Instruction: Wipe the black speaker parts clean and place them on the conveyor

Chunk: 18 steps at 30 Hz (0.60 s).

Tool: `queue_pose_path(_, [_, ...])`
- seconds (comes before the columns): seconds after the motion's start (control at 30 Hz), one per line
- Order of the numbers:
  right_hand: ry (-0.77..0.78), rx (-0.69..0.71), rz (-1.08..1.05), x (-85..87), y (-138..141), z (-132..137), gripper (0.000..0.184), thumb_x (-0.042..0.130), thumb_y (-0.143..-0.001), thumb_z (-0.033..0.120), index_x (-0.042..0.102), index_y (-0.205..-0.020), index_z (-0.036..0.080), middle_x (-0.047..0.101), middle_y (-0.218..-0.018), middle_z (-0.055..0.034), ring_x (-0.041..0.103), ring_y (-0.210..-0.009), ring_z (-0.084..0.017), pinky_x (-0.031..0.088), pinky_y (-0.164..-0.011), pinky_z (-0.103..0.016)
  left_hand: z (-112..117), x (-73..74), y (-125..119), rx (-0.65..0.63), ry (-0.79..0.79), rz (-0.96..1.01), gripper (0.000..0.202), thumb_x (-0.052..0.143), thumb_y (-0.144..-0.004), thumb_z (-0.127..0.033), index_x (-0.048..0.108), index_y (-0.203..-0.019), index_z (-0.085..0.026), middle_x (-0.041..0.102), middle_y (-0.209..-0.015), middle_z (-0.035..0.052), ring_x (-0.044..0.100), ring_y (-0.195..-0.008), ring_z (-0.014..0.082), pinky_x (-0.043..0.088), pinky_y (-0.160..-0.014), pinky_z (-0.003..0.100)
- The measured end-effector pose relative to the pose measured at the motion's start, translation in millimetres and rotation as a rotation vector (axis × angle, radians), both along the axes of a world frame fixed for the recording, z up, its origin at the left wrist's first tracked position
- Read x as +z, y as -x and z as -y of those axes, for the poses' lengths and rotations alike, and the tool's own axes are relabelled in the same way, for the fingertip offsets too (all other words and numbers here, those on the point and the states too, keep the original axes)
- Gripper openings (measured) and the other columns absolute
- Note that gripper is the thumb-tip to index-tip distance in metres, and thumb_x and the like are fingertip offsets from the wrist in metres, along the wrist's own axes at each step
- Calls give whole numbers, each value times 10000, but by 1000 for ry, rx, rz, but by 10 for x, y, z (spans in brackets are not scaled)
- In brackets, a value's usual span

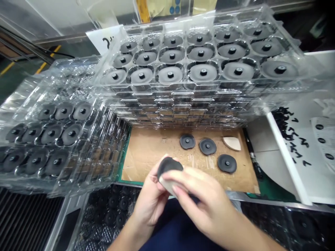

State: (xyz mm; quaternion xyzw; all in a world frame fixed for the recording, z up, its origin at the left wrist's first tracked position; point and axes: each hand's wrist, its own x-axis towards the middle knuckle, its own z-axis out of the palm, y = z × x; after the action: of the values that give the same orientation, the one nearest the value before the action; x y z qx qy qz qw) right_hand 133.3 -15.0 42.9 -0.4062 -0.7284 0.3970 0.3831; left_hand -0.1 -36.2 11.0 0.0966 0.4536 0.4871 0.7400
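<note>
**Left hand:** (149, 199) curled and half closed, fingers gripping a black disc (170, 166) from below, at the rim.
**Right hand:** (202, 197) over the left, fingers nearly straight, closed on the same black disc and pressing a pale pad (167, 184) against its underside.
**Lap:** dark navy clothing (178, 226) directly below the hands.
**Lower bench:** a tray of black parts (112, 212) at left, under the wrists.
**Work surface:** cardboard sheet (149, 146) on a green mat (123, 170), scuffed and dusted pale.
**On the cardboard:** three loose discs (207, 146), apart from each other; a pale wedge offcut (231, 143) beside them.
**Far stack:** transparent blister trays (172, 55), many high, filled with upright-hubbed discs.
**Left stack:** similar trays (52, 132), tilted.
**Right side:** white board (285, 167) with small black scraps (285, 129); a paper sheet (324, 139) beyond.
**Room:** dark floor with yellow stripes (26, 59).
</note>
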Motion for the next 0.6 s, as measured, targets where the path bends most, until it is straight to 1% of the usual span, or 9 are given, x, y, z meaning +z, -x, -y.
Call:
queue_pose_path(0.03, [51,60,5,15,-11,1,215,491,-884,106,646,-1029,136,686,-861,-42,629,-769,-129,500,-706,-223,-6,19,-4,8,5,-14,465,808,-592,-198,660,-1032,-222,691,-996,28,639,-890,165,509,-754,214])
queue_pose_path(0.07, [71,64,23,27,-13,-2,206,499,-881,108,653,-1013,144,686,-857,-36,628,-752,-126,498,-694,-221,-9,33,-12,4,13,-19,480,817,-577,-202,662,-1031,-224,693,-992,26,640,-879,165,510,-749,215])
queue_pose_path(0.17, [-69,-103,63,45,16,-17,241,457,-899,121,635,-1060,101,684,-900,-86,616,-794,-174,492,-728,-297,-10,53,-42,-43,19,17,379,815,-592,-248,686,-945,-200,702,-861,20,648,-830,165,506,-826,267])
queue_pose_path(0.23, [-135,-97,18,51,6,-2,254,447,-901,120,620,-1082,80,675,-894,-98,603,-804,-183,489,-739,-312,-14,59,-36,-59,3,36,362,804,-612,-241,686,-951,-202,709,-893,27,651,-872,171,486,-886,285])
queue_pose_path(0.33, [-8,67,2,66,-129,73,218,486,-884,108,639,-1038,134,663,-819,-39,597,-726,-133,482,-679,-239,-33,65,5,-57,-28,66,507,842,-529,-182,680,-1004,-251,705,-1029,10,651,-931,182,503,-843,248])
queue_pose_path(0.43, [56,8,146,86,-290,126,209,503,-875,111,647,-1018,161,661,-800,-26,596,-695,-124,463,-653,-229,-47,66,3,-48,-13,93,562,863,-463,-152,690,-987,-257,711,-1011,-8,656,-884,155,516,-763,195])
queue_pose_path(0.53, [-125,-157,314,115,-322,59,247,451,-897,108,647,-1044,134,648,-795,-59,560,-697,-160,423,-651,-276,-40,86,-55,-38,10,116,579,845,-504,-137,668,-1047,-231,699,-1032,5,638,-893,120,491,-774,154])
queue_pose_path(0.57, [-206,-156,336,123,-308,7,268,419,-912,107,654,-1040,135,636,-765,-58,529,-675,-164,402,-636,-285,-36,101,-73,-51,14,136,556,835,-527,-141,665,-1050,-223,697,-1024,6,637,-892,121,491,-784,163])
queue_pose_path(0.6, [-279,-96,316,128,-291,-53,296,387,-927,108,664,-1021,146,619,-729,-49,496,-651,-162,382,-621,-287,-32,120,-86,-78,21,157,513,823,-551,-143,669,-1036,-212,698,-1004,7,640,-880,126,497,-789,181])
